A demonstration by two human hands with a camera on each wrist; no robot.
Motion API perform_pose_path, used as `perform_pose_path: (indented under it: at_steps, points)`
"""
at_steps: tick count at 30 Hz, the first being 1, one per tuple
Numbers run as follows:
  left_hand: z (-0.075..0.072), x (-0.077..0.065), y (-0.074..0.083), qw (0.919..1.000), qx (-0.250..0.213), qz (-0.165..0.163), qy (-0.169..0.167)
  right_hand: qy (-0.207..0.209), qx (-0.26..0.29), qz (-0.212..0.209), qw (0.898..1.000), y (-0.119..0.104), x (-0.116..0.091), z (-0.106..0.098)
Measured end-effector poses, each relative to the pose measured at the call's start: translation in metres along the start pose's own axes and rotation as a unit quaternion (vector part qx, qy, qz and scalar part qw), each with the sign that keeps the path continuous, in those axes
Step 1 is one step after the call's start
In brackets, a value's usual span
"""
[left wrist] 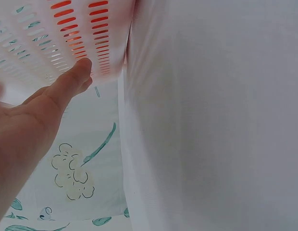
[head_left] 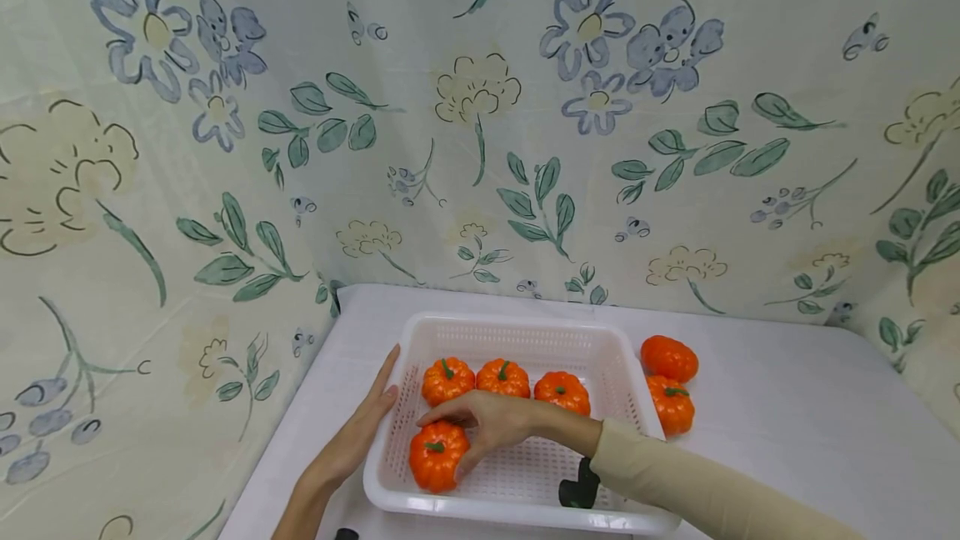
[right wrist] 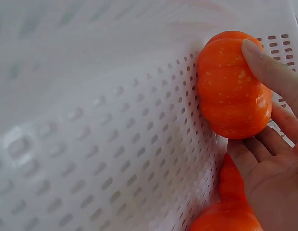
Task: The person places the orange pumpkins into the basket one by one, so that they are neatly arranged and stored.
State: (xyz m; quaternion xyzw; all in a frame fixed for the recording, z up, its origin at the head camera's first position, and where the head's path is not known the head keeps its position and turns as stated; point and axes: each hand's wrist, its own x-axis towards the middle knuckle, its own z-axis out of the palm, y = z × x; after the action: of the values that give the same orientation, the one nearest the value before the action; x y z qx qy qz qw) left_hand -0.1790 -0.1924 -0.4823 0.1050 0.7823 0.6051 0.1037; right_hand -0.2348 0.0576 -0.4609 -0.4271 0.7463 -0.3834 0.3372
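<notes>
Right hand (head_left: 491, 422) is gripping the near-left pumpkin (head_left: 433, 467) inside the white basket (head_left: 465, 505); left hand (head_left: 358, 433), apart from it, is resting straight-fingered against the basket's left wall. Three pumpkins (head_left: 503, 375) are sitting across the basket's far half. Two more pumpkins (head_left: 669, 358) are sitting just outside, right. Beige sleeve (head_left: 675, 473) is blocking the basket's near-right part.

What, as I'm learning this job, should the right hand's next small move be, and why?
I'd probably loosen the right hand from the front-left pumpkin: it appears to rest on the basket floor, and two other pumpkins lie outside.
</notes>
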Motion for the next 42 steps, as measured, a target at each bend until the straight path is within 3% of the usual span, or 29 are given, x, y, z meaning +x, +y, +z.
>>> perform_pose_path:
  at_steps: [8, 15, 21, 27, 31, 35, 42]
  points:
    - [0.002, 0.001, 0.001, 1.0, -0.004, -0.001, -0.005, 0.01, -0.016, -0.001, 1.0, -0.004, -0.005, 0.0]
    - [0.003, 0.001, 0.004, 1.0, 0.0, 0.001, -0.006, 0.034, -0.05, 0.001, 0.998, -0.023, -0.017, -0.006]
    - [0.001, 0.0, 0.004, 1.0, 0.004, 0.006, -0.002, 0.07, -0.06, 0.001, 0.996, -0.043, -0.034, -0.024]
    - [0.0, -0.002, 0.002, 1.0, 0.005, 0.006, 0.0, 0.141, -0.064, 0.005, 0.988, -0.057, -0.066, -0.053]
    - [0.0, -0.002, 0.001, 1.0, 0.005, 0.004, 0.0, 0.199, -0.086, 0.008, 0.976, -0.056, -0.099, -0.073]
    - [0.0, -0.002, 0.001, 1.0, 0.003, 0.003, 0.0, 0.268, -0.097, 0.042, 0.958, -0.046, -0.137, -0.084]
    - [0.002, -0.001, 0.002, 1.0, 0.007, 0.0, 0.0, 0.374, -0.135, 0.093, 0.913, -0.013, -0.199, -0.082]
